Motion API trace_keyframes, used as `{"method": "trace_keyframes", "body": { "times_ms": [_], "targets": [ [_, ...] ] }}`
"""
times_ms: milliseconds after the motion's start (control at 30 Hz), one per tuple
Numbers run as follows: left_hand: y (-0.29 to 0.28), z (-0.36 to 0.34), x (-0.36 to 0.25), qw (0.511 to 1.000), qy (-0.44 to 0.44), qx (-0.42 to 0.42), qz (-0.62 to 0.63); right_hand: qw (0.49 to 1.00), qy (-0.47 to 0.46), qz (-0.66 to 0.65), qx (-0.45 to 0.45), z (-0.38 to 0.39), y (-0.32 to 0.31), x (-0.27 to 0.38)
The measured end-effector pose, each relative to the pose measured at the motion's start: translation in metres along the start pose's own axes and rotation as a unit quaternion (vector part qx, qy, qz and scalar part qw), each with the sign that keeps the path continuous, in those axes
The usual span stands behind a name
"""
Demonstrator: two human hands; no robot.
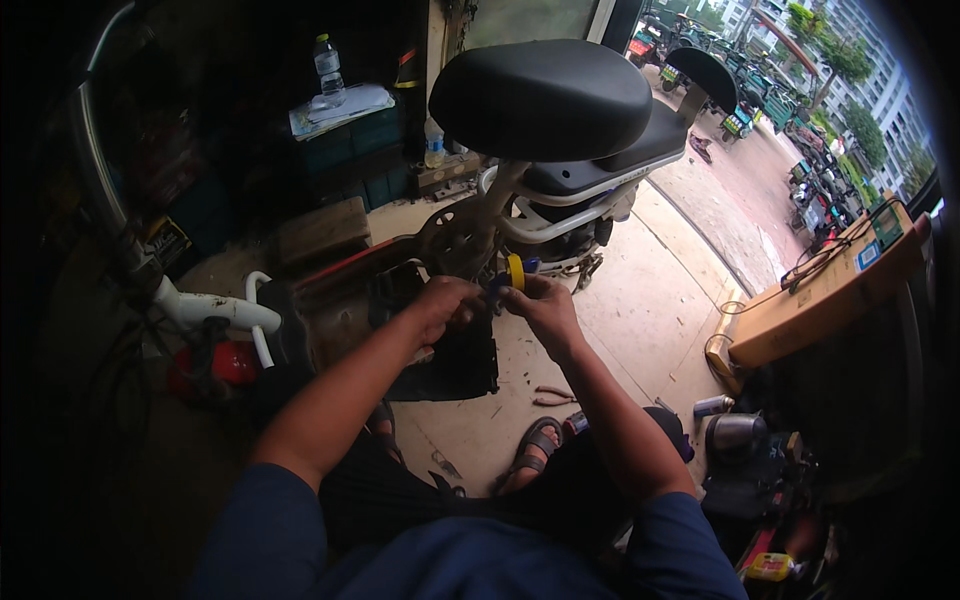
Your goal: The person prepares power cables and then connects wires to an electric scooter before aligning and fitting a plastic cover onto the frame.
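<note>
A scooter with a black seat [540, 98] and white frame tubes stands in front of me. Beneath the seat, by the scooter's mid-frame, both my hands come close together. A yellow ring that looks like a roll of tape [516, 272] sits in my right hand [545, 308], its fingers closed around it. Something blue shows just behind the ring. Curled fingers of my left hand [445, 303] pinch at dark parts beside the roll; what they hold is too small to make out. Below my left hand lies a black panel [450, 372] of the scooter.
Pliers [553, 396] lie on the floor near my right foot. A cardboard box [830, 285] with a cable on it leans at the right, above spray cans and clutter. At the back left, a water bottle [328, 68] stands on papers. Parked vehicles line the pavement outside.
</note>
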State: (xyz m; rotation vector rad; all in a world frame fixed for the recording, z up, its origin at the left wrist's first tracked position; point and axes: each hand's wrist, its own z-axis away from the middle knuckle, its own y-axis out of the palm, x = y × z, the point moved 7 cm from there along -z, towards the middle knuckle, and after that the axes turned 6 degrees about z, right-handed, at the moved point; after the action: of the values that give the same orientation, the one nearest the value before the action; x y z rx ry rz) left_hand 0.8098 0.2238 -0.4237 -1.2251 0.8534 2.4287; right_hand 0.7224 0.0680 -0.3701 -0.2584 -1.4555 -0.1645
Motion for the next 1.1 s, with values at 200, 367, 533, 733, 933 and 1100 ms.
{"method": "trace_keyframes", "body": {
  "times_ms": [200, 367, 533, 733, 933, 1100],
  "targets": [
    [-0.002, 0.000, 0.017, 1.000, 0.020, 0.002, 0.005, 1.000, 0.005, 0.013, 0.005, 0.012, -0.002, 0.011],
    [-0.001, -0.008, 0.029, 0.999, 0.034, -0.008, 0.036, 0.980, -0.107, 0.159, 0.057, 0.019, 0.008, 0.014],
    [-0.008, -0.010, 0.033, 0.999, 0.042, -0.001, 0.008, 0.973, -0.093, 0.185, 0.107, 0.028, 0.021, 0.006],
    [-0.008, 0.000, 0.024, 0.999, 0.045, 0.009, -0.008, 0.954, -0.094, 0.276, 0.067, 0.023, 0.014, 0.006],
    [-0.009, -0.001, 0.027, 0.998, 0.045, 0.022, -0.026, 0.934, -0.101, 0.338, 0.050, 0.014, 0.009, -0.001],
    [-0.017, -0.002, 0.031, 1.000, 0.020, 0.007, 0.015, 0.917, -0.096, 0.383, 0.046, 0.010, 0.013, -0.002]
  ]
}}
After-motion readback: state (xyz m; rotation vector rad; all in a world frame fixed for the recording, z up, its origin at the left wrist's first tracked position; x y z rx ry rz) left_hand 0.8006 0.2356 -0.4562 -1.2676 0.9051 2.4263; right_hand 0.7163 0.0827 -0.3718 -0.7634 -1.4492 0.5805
